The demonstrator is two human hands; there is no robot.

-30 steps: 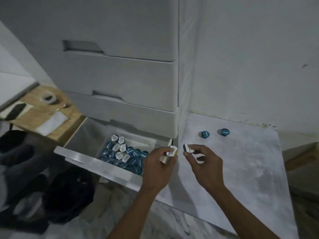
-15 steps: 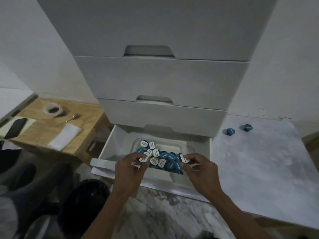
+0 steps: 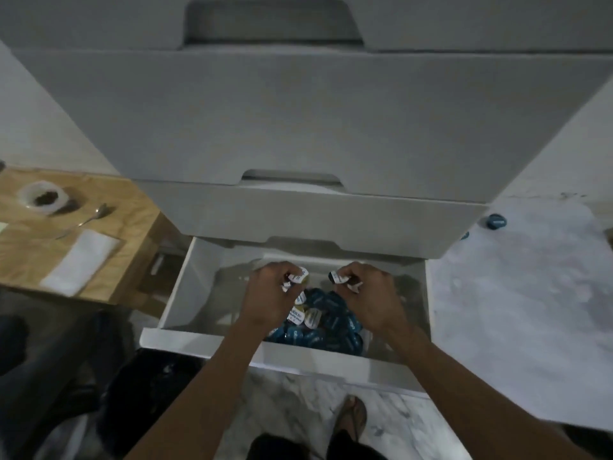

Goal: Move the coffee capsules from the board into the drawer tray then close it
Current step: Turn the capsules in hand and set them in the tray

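Note:
The bottom drawer point(image 3: 205, 277) of a white cabinet stands pulled out, with a pile of blue and white-lidded coffee capsules point(image 3: 326, 322) in its tray. Both my hands hover over the pile. My left hand point(image 3: 270, 295) grips white-lidded capsules point(image 3: 298, 275) in curled fingers. My right hand point(image 3: 368, 293) pinches a capsule point(image 3: 336, 277) as well. On the grey marbled board point(image 3: 517, 310) at the right lie a blue capsule point(image 3: 496, 221) and a second one point(image 3: 464, 234), half hidden by the cabinet's edge.
Three shut drawers point(image 3: 298, 121) rise above the open one. To the left a wooden table point(image 3: 33, 234) carries a small bowl point(image 3: 43, 197), a spoon point(image 3: 84, 220) and a white cloth point(image 3: 81, 260). A dark bag point(image 3: 149, 403) and my sandalled foot point(image 3: 353, 419) are on the floor.
My hands carried the capsules from beside the board leftward and down into the open drawer. My view swung to face the cabinet and came closer.

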